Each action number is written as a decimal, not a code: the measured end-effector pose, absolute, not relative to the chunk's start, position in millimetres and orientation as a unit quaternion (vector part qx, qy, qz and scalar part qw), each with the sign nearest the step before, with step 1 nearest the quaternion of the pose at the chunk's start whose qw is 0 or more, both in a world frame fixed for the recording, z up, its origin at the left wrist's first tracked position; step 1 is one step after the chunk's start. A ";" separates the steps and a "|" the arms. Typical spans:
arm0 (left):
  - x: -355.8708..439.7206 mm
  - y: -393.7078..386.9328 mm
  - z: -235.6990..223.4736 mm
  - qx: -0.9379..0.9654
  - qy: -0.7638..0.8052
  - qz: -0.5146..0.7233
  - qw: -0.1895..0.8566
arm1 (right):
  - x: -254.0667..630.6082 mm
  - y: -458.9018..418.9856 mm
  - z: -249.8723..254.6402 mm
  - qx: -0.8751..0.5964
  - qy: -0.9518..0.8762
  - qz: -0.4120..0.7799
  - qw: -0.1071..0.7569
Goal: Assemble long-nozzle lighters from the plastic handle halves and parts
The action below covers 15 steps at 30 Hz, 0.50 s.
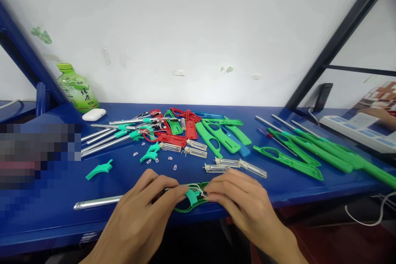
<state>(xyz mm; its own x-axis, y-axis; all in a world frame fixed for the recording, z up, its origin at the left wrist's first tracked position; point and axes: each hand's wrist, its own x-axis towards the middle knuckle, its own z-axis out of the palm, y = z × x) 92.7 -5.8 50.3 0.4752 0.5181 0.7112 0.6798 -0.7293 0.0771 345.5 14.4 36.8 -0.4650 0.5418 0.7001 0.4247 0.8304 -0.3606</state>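
Near the table's front edge lies an open green lighter casing half (185, 209) with a loop-shaped opening. My left hand (145, 206) is closed around its left part, fingertips beside a teal trigger (192, 198). From under this hand a silver metal tube (97, 203) sticks out to the left. My right hand (243, 198) pinches at the casing's right part, on a small dark piece where a white wire (198, 188) loops. Its fingers hide most of that piece and the casing's end. Clear fuel tanks (216, 168) lie just beyond my right hand.
Loose teal triggers (99, 169), metal tubes (107, 145) and red casing halves (192, 123) lie behind. Green lighters (321, 150) and a screwdriver (280, 140) are at right. A bottle (77, 88) and white case (94, 114) stand back left; a power strip (359, 132) sits right.
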 end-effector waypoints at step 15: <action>91.0 -6.0 48.6 -0.852 -0.366 -0.362 0.090 | 346.2 13.0 35.7 -0.282 -0.857 0.058 0.427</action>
